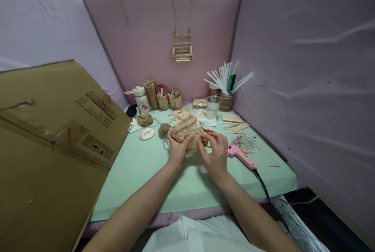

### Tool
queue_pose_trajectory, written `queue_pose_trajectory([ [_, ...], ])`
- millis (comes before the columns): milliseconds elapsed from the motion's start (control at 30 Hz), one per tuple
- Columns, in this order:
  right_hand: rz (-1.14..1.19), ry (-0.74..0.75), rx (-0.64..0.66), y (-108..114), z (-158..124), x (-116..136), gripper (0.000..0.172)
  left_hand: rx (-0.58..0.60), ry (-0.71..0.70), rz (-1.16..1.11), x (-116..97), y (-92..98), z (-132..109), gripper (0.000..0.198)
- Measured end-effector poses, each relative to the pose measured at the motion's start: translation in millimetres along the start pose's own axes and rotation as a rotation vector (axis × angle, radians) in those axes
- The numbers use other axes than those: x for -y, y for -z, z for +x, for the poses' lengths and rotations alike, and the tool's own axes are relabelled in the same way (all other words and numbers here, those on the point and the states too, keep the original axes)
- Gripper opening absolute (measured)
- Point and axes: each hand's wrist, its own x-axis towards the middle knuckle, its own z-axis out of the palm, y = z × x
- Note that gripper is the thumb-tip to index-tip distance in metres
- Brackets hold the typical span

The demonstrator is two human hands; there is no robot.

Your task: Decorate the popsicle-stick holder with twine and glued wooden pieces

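A small tan pouch-like craft piece [187, 131] with a braided rim is held up over the table in front of me. My left hand [179, 151] grips its left side, thumb across the front. At its right edge, my right hand [215, 152] has thumb and index finger pinched together; the fingertips touch the edge, and whether a small strand lies between them is too small to tell. Orange-handled scissors [208, 131] lie partly hidden behind my right hand. To the right rests a pink hot glue gun [242, 157].
Balls of twine [145, 118], a white round disc [147, 133] and popsicle sticks [181, 114] lie behind the hands. Glue sticks [224, 76] stand in a pot at the back right. A large cardboard box [58, 154] leans at left. A miniature swing [182, 49] hangs on the back wall.
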Motion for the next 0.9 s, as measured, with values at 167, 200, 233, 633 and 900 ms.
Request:
queue_pose_trajectory([
  [167,0.021,0.031,0.013,0.6,1.9,0.3,0.014,0.008,0.013,0.003,2.0,0.4,-0.3,0.097],
  [200,0.026,0.037,0.014,0.6,1.8,0.1,0.014,0.010,0.012,0.003,2.1,0.4,-0.5,0.098],
  [233,0.028,0.043,0.015,0.7,1.5,-0.1,0.015,0.012,0.009,0.003,2.0,0.3,-0.7,0.099],
  [633,-0.010,0.173,0.061,5.6,-2.3,-1.1,0.029,-0.001,0.034,0.041,-4.3,-0.7,-0.2,0.093],
  [900,-0.038,0.278,0.127,9.0,-3.8,-2.8,0.041,-0.009,0.076,0.036,-7.2,-0.9,-1.3,0.093],
])
